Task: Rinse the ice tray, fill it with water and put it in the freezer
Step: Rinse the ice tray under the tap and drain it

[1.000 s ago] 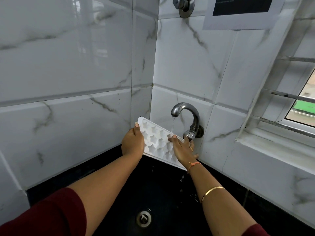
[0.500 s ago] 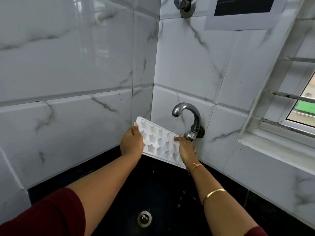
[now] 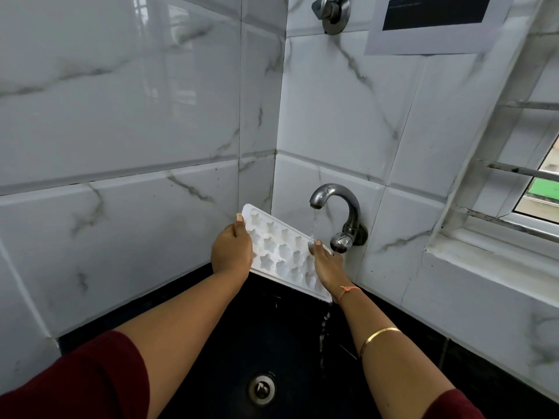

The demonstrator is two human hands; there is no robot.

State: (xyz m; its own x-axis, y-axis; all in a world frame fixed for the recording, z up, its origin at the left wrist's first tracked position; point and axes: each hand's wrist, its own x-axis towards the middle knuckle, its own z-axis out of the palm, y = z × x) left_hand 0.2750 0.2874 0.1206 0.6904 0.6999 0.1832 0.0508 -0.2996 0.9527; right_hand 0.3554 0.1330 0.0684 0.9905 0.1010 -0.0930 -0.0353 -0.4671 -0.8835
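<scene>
- I am looking into a corner of white marble-look wall tiles (image 3: 121, 116), with a black sink (image 3: 211, 334) set below them and its round metal drain (image 3: 261, 388) near the bottom of the view.
- A curved metal tap (image 3: 335, 193) comes out of the right-hand wall; a thin stream of water (image 3: 314, 225) runs from its spout.
- The ice tray (image 3: 281, 252), white with star-shaped pockets, is held over the sink under the tap, tilted with its open side toward me and its right end lower.
- The stream lands on the tray's far edge, and I can see water spilling off the low right corner into the sink.
- My left hand (image 3: 231, 252) grips the tray's left end, thumb over the rim.
- My right hand (image 3: 328, 267) holds the right end, thumb pressed on the top edge just beside the stream; its fingers are hidden behind the tray.
- An orange thread (image 3: 349, 289) sits on the right wrist and a gold bangle (image 3: 378, 335) further up the forearm.
- A barred window (image 3: 538, 189) is at the right, a sheet of paper (image 3: 432, 37) is stuck high on the wall, and a second valve (image 3: 332, 10) is mounted beside it.
</scene>
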